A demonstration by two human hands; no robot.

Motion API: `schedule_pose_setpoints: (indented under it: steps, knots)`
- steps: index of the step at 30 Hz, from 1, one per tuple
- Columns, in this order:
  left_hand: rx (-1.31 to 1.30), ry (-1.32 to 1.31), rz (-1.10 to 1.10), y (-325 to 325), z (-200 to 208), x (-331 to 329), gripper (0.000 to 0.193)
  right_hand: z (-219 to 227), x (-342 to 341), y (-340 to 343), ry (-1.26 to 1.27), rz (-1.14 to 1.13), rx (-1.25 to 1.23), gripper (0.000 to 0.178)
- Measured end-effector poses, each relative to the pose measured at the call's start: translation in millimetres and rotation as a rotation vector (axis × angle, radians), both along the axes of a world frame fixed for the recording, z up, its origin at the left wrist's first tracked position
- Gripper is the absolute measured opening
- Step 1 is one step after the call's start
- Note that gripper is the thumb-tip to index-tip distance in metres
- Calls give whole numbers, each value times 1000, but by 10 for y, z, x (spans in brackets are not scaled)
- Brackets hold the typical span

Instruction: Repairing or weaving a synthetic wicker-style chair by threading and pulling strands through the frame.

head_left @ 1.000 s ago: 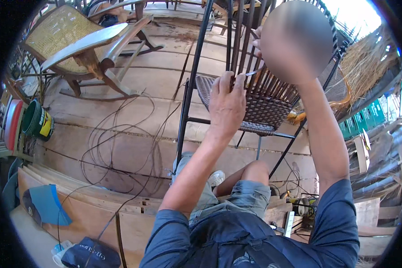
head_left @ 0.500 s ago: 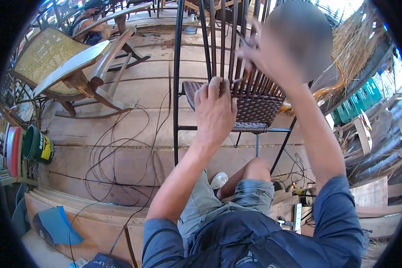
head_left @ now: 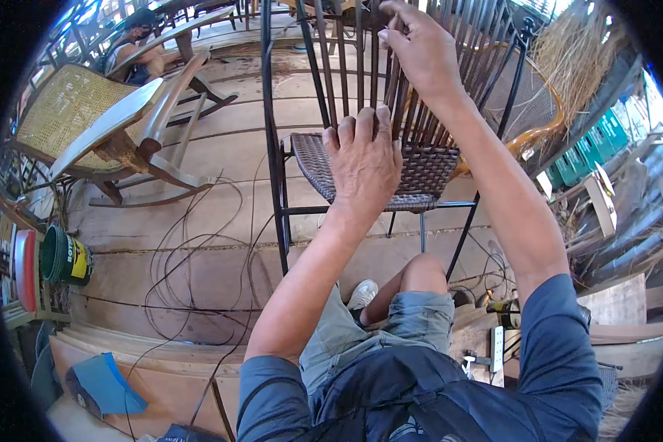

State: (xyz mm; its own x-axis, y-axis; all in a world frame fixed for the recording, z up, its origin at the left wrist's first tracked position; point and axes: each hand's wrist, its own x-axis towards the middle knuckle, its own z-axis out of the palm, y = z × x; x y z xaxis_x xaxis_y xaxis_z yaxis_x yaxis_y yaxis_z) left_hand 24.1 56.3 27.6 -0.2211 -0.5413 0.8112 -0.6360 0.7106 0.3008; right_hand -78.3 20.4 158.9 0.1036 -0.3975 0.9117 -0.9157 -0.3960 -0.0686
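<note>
A chair with a black metal frame (head_left: 275, 147) stands in front of me. Its seat (head_left: 309, 158) is woven from dark brown strands, and long brown strips (head_left: 344, 66) rise side by side up the backrest. My left hand (head_left: 365, 162) lies over the weave where the strips meet the seat, fingers stretched and slightly apart, covering part of it. Higher up, my right hand (head_left: 427, 55) is raised before the strips, thumb and forefinger drawn together. Whatever those fingers hold, if anything, is too small to make out.
A rocking chair (head_left: 81, 110) with a cane back stands at left, and a person (head_left: 136, 51) sits beyond it. Loose dark strands (head_left: 188, 272) tangle on the plank floor. A green bucket (head_left: 66, 256) is at far left. Dry fibre (head_left: 567, 51) hangs at right.
My right hand has moved left and its fingers have drawn together. My left hand has shifted slightly right over the weave. The chair appears farther left in view.
</note>
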Motion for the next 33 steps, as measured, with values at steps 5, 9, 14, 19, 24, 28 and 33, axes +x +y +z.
schedule_pose_setpoints:
  steps: [5,9,14,19,24,28,33]
  knots:
    - [-60,3,33,169,103,73,45,-78,-441,670,109,-183,624,26]
    - [-130,-157,7,70,12,-141,49,183,-463,221,52,-90,588,23]
    - [-61,-178,60,41,81,-265,47,72,-434,238,-165,-79,403,26]
    - [-99,-154,-16,111,45,-127,42,-190,-635,845,-359,-73,672,42]
    - [-108,-188,-61,121,159,-400,41,183,-795,403,219,-224,349,30]
    - [-71,-149,-28,126,170,-533,44,177,-771,268,3,-246,319,25]
    - [-53,-257,-52,163,92,-466,45,-157,-789,583,-450,-48,398,24]
